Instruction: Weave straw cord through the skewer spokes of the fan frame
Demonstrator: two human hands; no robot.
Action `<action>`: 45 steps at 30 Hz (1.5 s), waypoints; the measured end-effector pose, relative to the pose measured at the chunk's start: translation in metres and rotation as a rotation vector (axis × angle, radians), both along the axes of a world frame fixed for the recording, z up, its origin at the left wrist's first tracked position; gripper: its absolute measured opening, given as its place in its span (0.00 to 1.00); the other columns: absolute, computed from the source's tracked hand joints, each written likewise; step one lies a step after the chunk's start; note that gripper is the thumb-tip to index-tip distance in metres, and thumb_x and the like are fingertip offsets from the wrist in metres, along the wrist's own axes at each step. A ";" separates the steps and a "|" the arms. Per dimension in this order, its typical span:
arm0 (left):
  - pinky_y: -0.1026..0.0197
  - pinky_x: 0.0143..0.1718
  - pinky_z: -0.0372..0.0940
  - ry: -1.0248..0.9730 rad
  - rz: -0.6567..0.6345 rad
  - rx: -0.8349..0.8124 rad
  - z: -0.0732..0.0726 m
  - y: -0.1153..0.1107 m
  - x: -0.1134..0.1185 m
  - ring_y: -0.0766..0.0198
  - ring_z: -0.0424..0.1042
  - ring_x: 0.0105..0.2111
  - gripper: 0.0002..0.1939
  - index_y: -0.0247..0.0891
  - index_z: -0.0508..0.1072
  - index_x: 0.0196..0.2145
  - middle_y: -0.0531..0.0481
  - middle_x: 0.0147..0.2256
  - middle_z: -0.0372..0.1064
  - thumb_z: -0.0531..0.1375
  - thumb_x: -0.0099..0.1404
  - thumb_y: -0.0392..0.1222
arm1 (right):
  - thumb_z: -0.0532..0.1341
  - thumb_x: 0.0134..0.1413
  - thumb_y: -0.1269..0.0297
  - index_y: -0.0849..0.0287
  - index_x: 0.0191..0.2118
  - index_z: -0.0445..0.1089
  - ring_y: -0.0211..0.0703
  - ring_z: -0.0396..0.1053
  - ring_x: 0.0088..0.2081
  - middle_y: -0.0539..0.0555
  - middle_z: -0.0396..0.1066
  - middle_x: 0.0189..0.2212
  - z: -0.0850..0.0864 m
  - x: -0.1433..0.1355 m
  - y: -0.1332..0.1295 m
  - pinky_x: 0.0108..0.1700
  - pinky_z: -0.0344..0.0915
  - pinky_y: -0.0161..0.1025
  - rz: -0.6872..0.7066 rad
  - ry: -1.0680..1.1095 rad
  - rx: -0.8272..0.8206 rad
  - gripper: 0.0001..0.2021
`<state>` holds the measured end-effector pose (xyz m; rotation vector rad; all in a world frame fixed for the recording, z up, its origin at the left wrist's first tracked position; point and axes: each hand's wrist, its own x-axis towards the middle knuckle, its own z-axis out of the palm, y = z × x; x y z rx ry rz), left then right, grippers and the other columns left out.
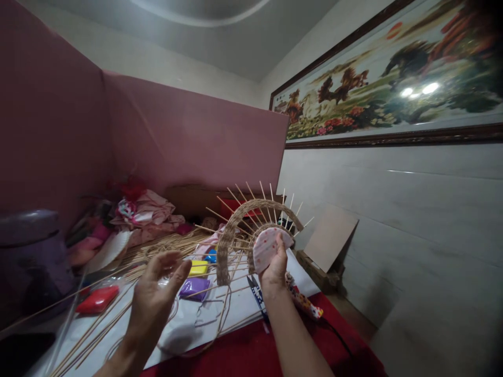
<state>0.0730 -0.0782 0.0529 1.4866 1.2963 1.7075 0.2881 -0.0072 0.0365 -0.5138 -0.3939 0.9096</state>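
Note:
A fan-shaped woven piece with thin sticks radiating outward is held up in the middle of the view. At its centre is a pale half-round pad with reddish dots. My right hand grips this pad, thumb lying across its face. To the left, my left hand is raised with its fingers apart and curved, holding nothing. Loose cord hangs from the woven band's lower left end. Behind the hands lie a yellow packet and a purple packet.
Scissors lie beneath the right forearm. A red packet and long thin sticks rest on white paper at left. Red cloth covers the near edge. Crumpled pink fabric is piled behind. A board leans at right.

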 end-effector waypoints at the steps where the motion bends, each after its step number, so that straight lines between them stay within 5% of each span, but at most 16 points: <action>1: 0.56 0.43 0.58 0.133 0.100 0.134 0.005 -0.002 0.001 0.55 0.67 0.40 0.15 0.40 0.68 0.38 0.47 0.37 0.69 0.61 0.55 0.49 | 0.60 0.45 0.48 0.59 0.39 0.69 0.39 0.72 0.27 0.49 0.74 0.27 0.002 -0.001 -0.001 0.31 0.69 0.37 -0.002 0.033 -0.012 0.20; 5: 0.56 0.38 0.56 0.684 0.214 0.390 0.014 -0.004 0.016 0.55 0.66 0.33 0.07 0.41 0.69 0.29 0.47 0.28 0.68 0.57 0.59 0.46 | 0.62 0.44 0.51 0.59 0.41 0.68 0.38 0.71 0.28 0.48 0.74 0.28 0.008 -0.005 -0.007 0.31 0.68 0.36 -0.020 0.116 -0.038 0.20; 9: 0.60 0.26 0.50 0.926 0.288 0.142 0.013 0.000 0.031 0.56 0.66 0.23 0.16 0.40 0.71 0.36 0.48 0.21 0.68 0.53 0.61 0.53 | 0.62 0.44 0.51 0.58 0.41 0.68 0.39 0.71 0.28 0.47 0.74 0.28 0.010 -0.008 -0.011 0.31 0.68 0.37 -0.009 0.113 -0.025 0.20; 12: 0.61 0.24 0.47 0.903 0.251 -0.004 0.012 0.003 0.034 0.57 0.67 0.22 0.16 0.40 0.71 0.40 0.48 0.21 0.69 0.51 0.62 0.52 | 0.63 0.43 0.51 0.57 0.40 0.69 0.38 0.70 0.27 0.46 0.73 0.27 0.010 -0.010 -0.013 0.31 0.68 0.36 0.014 0.135 -0.012 0.19; 17: 0.62 0.25 0.51 0.659 0.096 -0.044 0.004 0.010 0.029 0.60 0.68 0.23 0.12 0.42 0.71 0.32 0.51 0.21 0.70 0.52 0.62 0.48 | 0.64 0.43 0.52 0.57 0.41 0.68 0.37 0.70 0.27 0.46 0.73 0.28 0.008 -0.011 -0.013 0.33 0.68 0.36 0.001 0.128 -0.014 0.19; 24: 0.62 0.27 0.56 0.522 0.021 0.186 -0.001 0.009 0.026 0.61 0.67 0.26 0.05 0.40 0.68 0.27 0.49 0.28 0.69 0.54 0.59 0.41 | 0.64 0.43 0.52 0.57 0.43 0.67 0.37 0.70 0.26 0.45 0.72 0.28 0.007 -0.013 -0.013 0.32 0.68 0.36 -0.007 0.120 -0.021 0.22; 28: 0.62 0.26 0.56 0.438 0.019 0.137 -0.003 0.006 0.022 0.62 0.66 0.23 0.04 0.41 0.66 0.29 0.51 0.26 0.68 0.54 0.60 0.41 | 0.64 0.42 0.52 0.58 0.43 0.67 0.37 0.70 0.25 0.46 0.72 0.26 0.008 -0.015 -0.014 0.31 0.68 0.36 0.008 0.120 -0.023 0.22; 33: 0.62 0.28 0.58 0.528 0.014 0.156 -0.010 0.007 0.017 0.61 0.68 0.25 0.05 0.41 0.68 0.31 0.51 0.26 0.70 0.52 0.61 0.40 | 0.64 0.42 0.52 0.58 0.40 0.68 0.38 0.70 0.24 0.47 0.73 0.26 0.008 -0.017 -0.015 0.27 0.68 0.35 0.030 0.112 -0.034 0.19; 40: 0.61 0.35 0.58 0.776 0.175 0.298 -0.012 0.009 0.009 0.58 0.71 0.34 0.11 0.40 0.73 0.34 0.46 0.33 0.74 0.51 0.64 0.41 | 0.62 0.44 0.51 0.58 0.40 0.69 0.39 0.72 0.28 0.48 0.75 0.28 0.003 -0.011 -0.009 0.31 0.69 0.36 -0.029 0.073 -0.068 0.20; 45: 0.60 0.35 0.59 0.597 0.056 0.276 -0.001 0.009 -0.001 0.58 0.68 0.32 0.08 0.39 0.73 0.30 0.46 0.30 0.71 0.54 0.61 0.41 | 0.62 0.44 0.50 0.59 0.39 0.70 0.38 0.72 0.27 0.49 0.75 0.28 -0.002 -0.004 -0.001 0.31 0.68 0.36 -0.014 0.053 -0.074 0.19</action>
